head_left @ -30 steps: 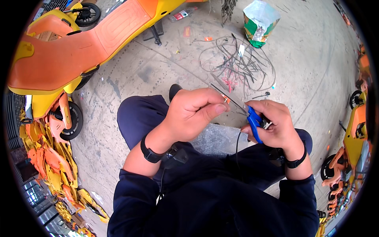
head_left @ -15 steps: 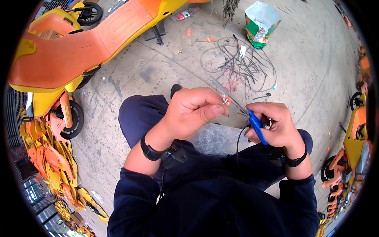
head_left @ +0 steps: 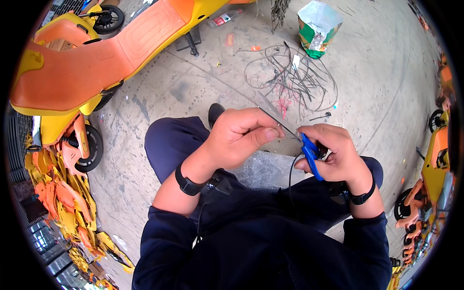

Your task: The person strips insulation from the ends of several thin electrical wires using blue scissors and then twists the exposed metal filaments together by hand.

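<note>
Right grip (head_left: 340, 158) clamps smooth blue handles (head_left: 309, 152); left grip (head_left: 236, 137) pinches a tiny, indistinct piece (head_left: 279, 125).

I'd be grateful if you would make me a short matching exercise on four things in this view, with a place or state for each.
Column one:
1. blue-handled hand tool
2. dark cables
3. clear plastic bottle
4. green-and-white bag

Column two:
A. lying on its side
B. standing with its top open
C. gripped in the right hand
D. spread in a loose tangle

Pairs: 1-C, 2-D, 3-A, 4-B
</note>
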Demonstrator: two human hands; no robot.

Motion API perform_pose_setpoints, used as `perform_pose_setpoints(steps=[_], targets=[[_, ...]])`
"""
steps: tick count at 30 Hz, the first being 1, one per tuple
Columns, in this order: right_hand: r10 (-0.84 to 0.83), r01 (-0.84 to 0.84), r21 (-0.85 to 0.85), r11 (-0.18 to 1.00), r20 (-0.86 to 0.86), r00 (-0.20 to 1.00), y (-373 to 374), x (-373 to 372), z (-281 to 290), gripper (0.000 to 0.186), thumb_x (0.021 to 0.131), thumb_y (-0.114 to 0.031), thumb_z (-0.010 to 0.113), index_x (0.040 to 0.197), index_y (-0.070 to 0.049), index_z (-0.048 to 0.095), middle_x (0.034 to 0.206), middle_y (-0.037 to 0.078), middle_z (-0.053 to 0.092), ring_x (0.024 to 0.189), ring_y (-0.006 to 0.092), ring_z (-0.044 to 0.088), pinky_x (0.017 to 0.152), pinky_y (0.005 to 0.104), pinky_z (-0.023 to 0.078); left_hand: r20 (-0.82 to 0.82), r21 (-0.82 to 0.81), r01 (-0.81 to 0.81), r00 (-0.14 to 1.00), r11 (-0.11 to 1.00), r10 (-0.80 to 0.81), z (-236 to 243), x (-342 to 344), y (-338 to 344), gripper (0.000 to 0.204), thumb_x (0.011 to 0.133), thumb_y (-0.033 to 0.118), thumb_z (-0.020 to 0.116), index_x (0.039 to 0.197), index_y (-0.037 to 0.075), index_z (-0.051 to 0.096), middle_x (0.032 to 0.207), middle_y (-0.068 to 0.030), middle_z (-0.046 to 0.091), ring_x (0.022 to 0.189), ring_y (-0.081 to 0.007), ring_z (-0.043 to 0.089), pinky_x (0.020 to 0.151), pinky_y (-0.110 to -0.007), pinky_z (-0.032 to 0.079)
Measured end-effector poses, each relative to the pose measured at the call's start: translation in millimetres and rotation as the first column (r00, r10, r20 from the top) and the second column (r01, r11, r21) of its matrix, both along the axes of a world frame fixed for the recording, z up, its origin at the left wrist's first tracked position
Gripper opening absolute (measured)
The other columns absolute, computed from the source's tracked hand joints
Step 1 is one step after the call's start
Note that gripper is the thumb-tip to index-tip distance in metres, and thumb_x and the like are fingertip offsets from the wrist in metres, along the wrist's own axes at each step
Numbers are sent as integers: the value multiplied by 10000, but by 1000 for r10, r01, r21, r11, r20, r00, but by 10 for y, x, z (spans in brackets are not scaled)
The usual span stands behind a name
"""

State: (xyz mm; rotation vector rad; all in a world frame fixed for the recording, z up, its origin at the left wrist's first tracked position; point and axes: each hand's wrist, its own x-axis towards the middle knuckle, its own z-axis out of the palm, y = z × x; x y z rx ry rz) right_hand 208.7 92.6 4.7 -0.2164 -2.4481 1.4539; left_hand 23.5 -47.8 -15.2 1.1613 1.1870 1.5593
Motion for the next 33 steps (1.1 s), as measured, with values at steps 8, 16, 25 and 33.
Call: perform_pose_setpoints(steps=[8, 16, 25, 33], targets=[[-51, 55, 119, 991, -31, 998, 15, 12, -4, 483, 626, -144, 819, 1030, 17, 609, 697, 82, 597, 565, 207, 560, 525, 280, 438, -15, -68, 62, 998, 996, -63, 52, -22, -5, 82, 878, 53, 583, 900, -22, 608, 847, -61, 648, 758, -97, 590, 680, -227, 465], [-46, 58, -174, 983, 74, 996, 5, 36, -1, 466, 626, -128, 828, 1021, -2, 616, 656, 55, 570, 554, 123, 511, 500, 235, 387, 250, -19, 56, 967, 998, -50, 45, 12, -11, 179, 881, 129, 597, 894, -49, 583, 836, -132, 647, 482, -46, 401, 421, -204, 305], [75, 32, -605, 795, 150, 986, -33, 29, -30, 439, 690, -136, 807, 1042, 47, 617, 649, -5, 547, 536, 38, 478, 486, 179, 374, 159, -24, 58, 986, 998, -54, 62, -75, -70, 179, 847, 132, 635, 816, -44, 616, 756, -111, 647, 520, -86, 473, 472, -235, 374], [122, 7, -651, 759, 153, 981, -29, 34, -44, 477, 683, -168, 819, 1047, 60, 613, 644, -3, 543, 555, 42, 483, 500, 184, 381, 122, -3, 148, 982, 989, -147, 74, -152, -108, 89, 866, 60, 598, 849, -26, 616, 809, -55, 625, 704, -91, 538, 631, -225, 431]])
